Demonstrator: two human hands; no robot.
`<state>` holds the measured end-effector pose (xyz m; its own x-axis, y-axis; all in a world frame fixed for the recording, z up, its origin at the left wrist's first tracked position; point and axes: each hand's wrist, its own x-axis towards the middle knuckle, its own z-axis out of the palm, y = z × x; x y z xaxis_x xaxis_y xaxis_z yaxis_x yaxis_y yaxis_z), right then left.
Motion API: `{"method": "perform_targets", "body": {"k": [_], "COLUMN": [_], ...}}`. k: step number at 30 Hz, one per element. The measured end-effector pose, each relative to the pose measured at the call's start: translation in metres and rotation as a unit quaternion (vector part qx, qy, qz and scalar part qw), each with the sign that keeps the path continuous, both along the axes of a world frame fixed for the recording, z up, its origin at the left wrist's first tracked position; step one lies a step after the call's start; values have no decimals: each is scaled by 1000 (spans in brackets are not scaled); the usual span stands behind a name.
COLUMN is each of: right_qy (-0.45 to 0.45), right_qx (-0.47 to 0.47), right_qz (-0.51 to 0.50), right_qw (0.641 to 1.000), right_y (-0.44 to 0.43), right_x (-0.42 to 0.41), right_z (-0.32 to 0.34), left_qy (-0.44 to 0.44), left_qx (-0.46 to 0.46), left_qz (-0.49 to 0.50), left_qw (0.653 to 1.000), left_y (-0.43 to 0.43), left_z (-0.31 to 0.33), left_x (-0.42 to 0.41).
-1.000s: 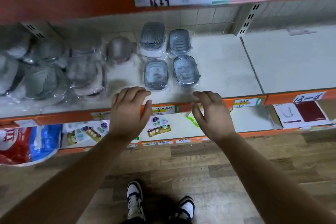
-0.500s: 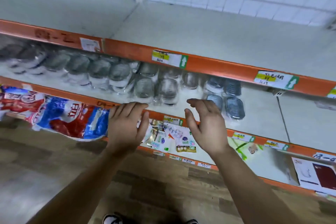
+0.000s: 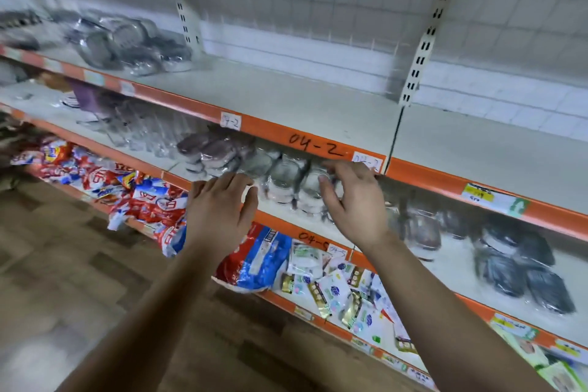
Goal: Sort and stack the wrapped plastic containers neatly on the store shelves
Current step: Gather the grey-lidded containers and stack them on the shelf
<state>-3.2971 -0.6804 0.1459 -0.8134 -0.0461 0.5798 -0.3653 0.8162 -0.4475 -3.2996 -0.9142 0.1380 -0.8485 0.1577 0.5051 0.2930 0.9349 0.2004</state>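
Hovering just below the 04-2 shelf edge [image 3: 315, 147]: left hand [image 3: 219, 210] and right hand [image 3: 354, 200], both spread, empty. Wrapped containers [image 3: 283, 181] sit under that edge — probably light, stiff, slippery film; grip across the sides.

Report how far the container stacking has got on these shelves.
Done: the dark containers at the right of the middle shelf appear laid in rows. In hand: nothing is held; the left hand and right hand reach, open, toward the clear wrapped containers. Left: that loose row, and the jumbled pile on the top shelf.
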Motion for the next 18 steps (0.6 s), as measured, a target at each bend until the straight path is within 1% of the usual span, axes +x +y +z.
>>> {"method": "perform_targets", "body": {"k": [5, 8, 11, 18], "right_qy": [22, 16, 8, 25], "right_qx": [16, 16, 6, -15], "right_qz": [32, 63, 82, 98], "right_qw": [999, 998, 997, 995], "right_y": [-62, -98, -136, -223], "right_x": [-46, -77, -114, -231], "right_z": [20, 25, 25, 35], "left_qy": [33, 33, 35, 34], "left_qx": [-5, 8, -5, -35], "left_qz": [19, 31, 36, 66], "left_qw": [999, 999, 999, 997], "left_y": [-61, -94, -126, -220], "left_z": [18, 18, 17, 52], "left_x": [-32, -53, -79, -189]}}
